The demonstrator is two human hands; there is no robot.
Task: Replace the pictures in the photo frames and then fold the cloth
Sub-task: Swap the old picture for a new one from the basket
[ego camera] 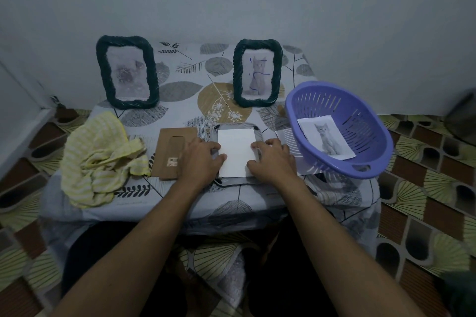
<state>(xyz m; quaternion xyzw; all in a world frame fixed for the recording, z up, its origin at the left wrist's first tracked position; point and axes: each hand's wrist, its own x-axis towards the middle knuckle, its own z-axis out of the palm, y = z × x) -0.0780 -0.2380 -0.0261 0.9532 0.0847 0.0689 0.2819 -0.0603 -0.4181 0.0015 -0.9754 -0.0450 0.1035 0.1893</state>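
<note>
My left grip (203, 159) and right grip (273, 159) are spread, fingertips pressing the white picture (237, 152) onto the face-down frame (233, 126) at the desk's (180, 100) front edge. The yellow cloth (100, 159) lies crumpled near the front left corner.

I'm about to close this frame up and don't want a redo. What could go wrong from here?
The white paper lies loose on the face-down frame, steadied only at its sides by the left hand and right hand. It could shift and end up crooked when the brown backing goes on. The purple basket holding the cat picture seems to overhang the right edge of the table, so a nudge might tip it off.
</note>
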